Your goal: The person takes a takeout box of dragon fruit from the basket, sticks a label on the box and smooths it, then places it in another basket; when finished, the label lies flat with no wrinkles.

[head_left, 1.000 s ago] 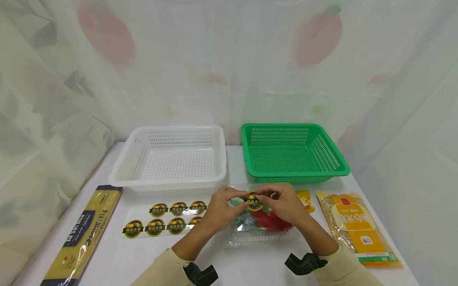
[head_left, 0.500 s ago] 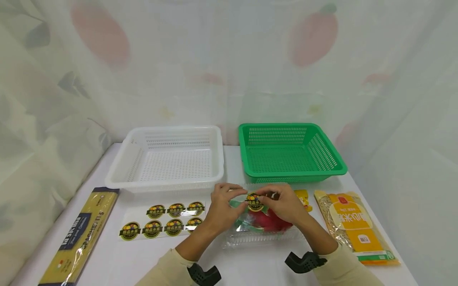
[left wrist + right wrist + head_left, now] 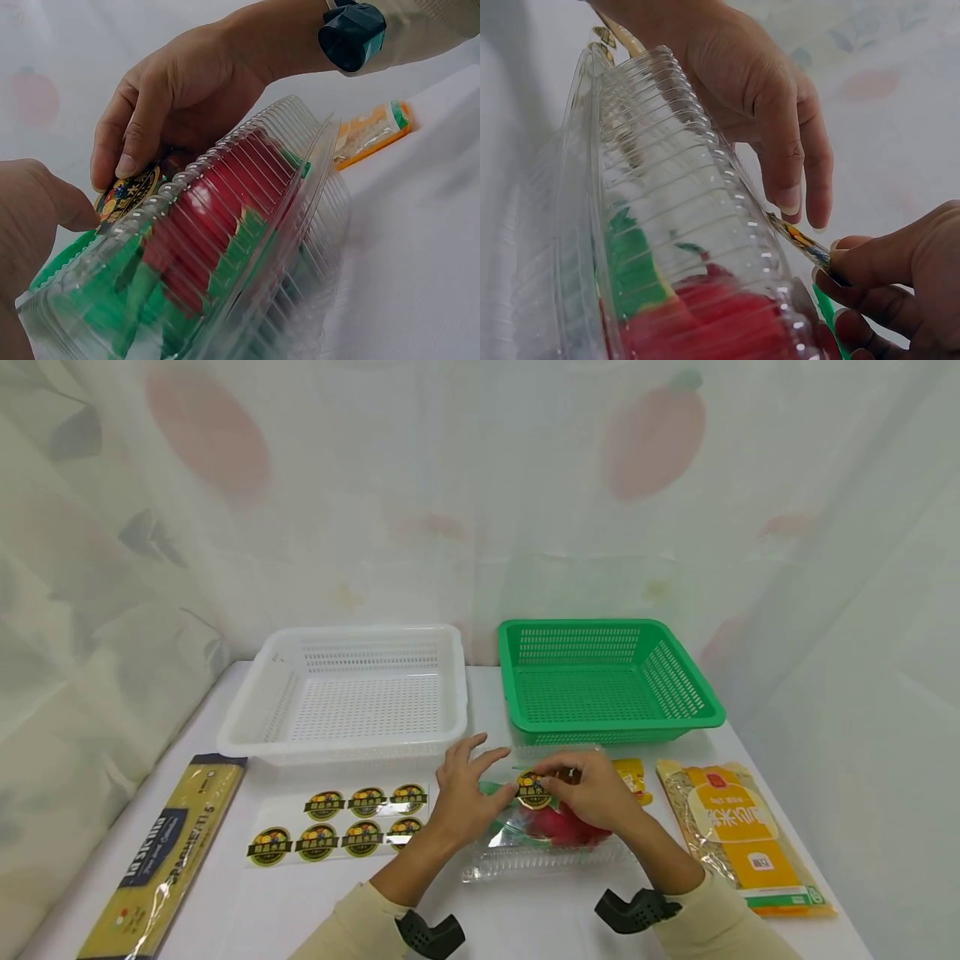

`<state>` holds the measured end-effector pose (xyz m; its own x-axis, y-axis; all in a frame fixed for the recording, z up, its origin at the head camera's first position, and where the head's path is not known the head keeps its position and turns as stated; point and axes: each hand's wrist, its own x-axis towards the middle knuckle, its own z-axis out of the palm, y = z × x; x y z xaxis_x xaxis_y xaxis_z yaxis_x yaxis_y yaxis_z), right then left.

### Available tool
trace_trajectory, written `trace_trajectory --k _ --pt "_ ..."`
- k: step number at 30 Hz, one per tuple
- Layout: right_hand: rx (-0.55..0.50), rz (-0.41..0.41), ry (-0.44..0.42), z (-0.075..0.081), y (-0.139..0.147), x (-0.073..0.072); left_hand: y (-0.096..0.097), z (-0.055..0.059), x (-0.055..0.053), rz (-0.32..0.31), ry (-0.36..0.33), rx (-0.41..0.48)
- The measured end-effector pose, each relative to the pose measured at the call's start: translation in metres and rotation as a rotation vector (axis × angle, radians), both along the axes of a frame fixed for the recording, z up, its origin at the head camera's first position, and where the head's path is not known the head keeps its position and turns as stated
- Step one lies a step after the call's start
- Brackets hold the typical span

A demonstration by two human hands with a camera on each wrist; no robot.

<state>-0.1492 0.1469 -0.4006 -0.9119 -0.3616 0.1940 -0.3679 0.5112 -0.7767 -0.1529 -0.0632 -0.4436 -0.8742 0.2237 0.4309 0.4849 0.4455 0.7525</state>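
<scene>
A round black-and-gold sticker lies close over the lid of a clear plastic clamshell box. My right hand pinches the sticker's right edge between thumb and index finger. On the other side, my left hand has its thumb tip at the sticker's left edge, fingers spread and raised above the lid. The right wrist view shows the sticker edge-on, tilted along the lid, with the right hand's fingertips on its outer end. Red and green items show through the box wall.
A sheet of several matching stickers lies left of the box. Behind stand a white basket and a green basket. A spaghetti pack lies far left, an orange-labelled grain bag right. A small yellow packet sits behind the right hand.
The left hand's index finger has lifted away from the sticker and its fingers have spread. The right hand keeps its pinch, with the sticker nearly in place over the box.
</scene>
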Motion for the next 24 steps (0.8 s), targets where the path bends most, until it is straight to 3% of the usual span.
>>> trace_trajectory --k 16,24 --pt "0.073 -0.014 0.135 -0.006 -0.003 0.000 0.001 -0.007 -0.002 0.010 -0.095 -0.009" --pt "0.181 -0.082 0.196 -0.011 -0.010 0.005 0.001 -0.008 -0.002 0.008 -0.114 -0.008"
